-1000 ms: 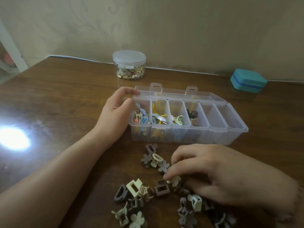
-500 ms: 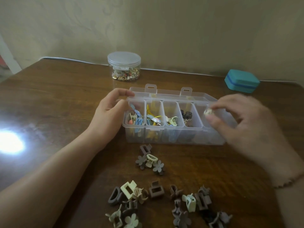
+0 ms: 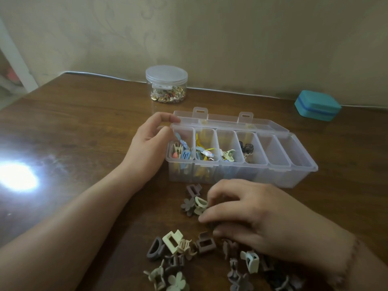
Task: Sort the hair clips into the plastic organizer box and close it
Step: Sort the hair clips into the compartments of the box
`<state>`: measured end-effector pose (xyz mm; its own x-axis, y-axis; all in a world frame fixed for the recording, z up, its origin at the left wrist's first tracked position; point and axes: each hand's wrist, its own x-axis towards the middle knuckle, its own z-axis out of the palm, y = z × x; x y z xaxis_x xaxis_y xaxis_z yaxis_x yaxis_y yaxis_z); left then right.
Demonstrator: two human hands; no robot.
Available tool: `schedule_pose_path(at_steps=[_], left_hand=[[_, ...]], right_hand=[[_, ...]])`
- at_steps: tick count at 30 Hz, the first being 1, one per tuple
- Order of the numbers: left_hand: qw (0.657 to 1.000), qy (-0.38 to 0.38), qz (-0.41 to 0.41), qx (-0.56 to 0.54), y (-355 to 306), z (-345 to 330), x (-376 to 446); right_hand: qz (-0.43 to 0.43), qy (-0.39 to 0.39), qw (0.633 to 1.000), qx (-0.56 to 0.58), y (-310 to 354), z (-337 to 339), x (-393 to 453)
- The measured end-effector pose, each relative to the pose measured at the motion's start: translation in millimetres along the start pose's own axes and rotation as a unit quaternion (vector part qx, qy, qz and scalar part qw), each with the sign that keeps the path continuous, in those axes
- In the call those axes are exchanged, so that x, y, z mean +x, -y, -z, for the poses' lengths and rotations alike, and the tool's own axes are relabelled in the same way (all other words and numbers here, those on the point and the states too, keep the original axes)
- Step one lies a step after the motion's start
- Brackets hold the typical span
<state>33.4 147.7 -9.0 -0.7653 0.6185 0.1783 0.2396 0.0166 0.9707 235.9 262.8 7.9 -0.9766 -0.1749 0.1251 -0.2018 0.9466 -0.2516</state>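
The clear plastic organizer box [image 3: 302, 164] lies on the wooden table with its lid folded back. Its four left compartments hold coloured hair clips [image 3: 204, 152]. My left hand [image 3: 149, 143] grips the box's left end, forefinger on the lid corner and thumb at the rim. In front of the box sits a small cluster: a brown square clip [image 3: 193, 190], a grey flower clip [image 3: 186, 205] and a cream clip [image 3: 200, 203]. My right hand [image 3: 252, 215] is curled over this cluster, forefinger and thumb pinching the cream clip. Several more beige, brown and grey clips [image 3: 174, 240] lie scattered nearer to me.
A lidded clear jar of small gold trinkets [image 3: 167, 85] stands behind the box. A teal case [image 3: 317, 106] lies at the back right by the wall. A bright glare [image 3: 16, 177] marks the table on the left, near its edge.
My right hand, which held a small clip over the box's right compartments, has come back down to the cluster in front of the box. The left hand has stayed on the box.
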Motion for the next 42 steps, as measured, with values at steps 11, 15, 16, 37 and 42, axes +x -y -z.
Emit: schedule_pose_path(at_steps=[11,15,16,37,42], left_hand=[[1.0,0.011,0.005,-0.012,-1.0,0.5,-0.4],[1.0,0.015,-0.002,-0.004,-1.3,0.0,-0.3],[1.0,0.015,-0.002,-0.003,-1.4,0.0,-0.4],[1.0,0.013,-0.003,0.011,1.9,1.0,1.6],[1.0,0.017,0.0,0.005,1.5,1.3,1.5]], right_hand=[[-0.104,-0.321,0.941,0.023,-12.3,46.8,-24.3],[-0.23,-0.245,0.941,-0.041,-33.2,45.8,-29.9],[-0.238,-0.209,0.947,-0.051,-34.7,44.0,-29.0],[-0.019,-0.045,0.996,0.079,-1.9,33.8,-17.7],[-0.163,-0.261,0.951,0.014,-23.1,53.7,-33.2]])
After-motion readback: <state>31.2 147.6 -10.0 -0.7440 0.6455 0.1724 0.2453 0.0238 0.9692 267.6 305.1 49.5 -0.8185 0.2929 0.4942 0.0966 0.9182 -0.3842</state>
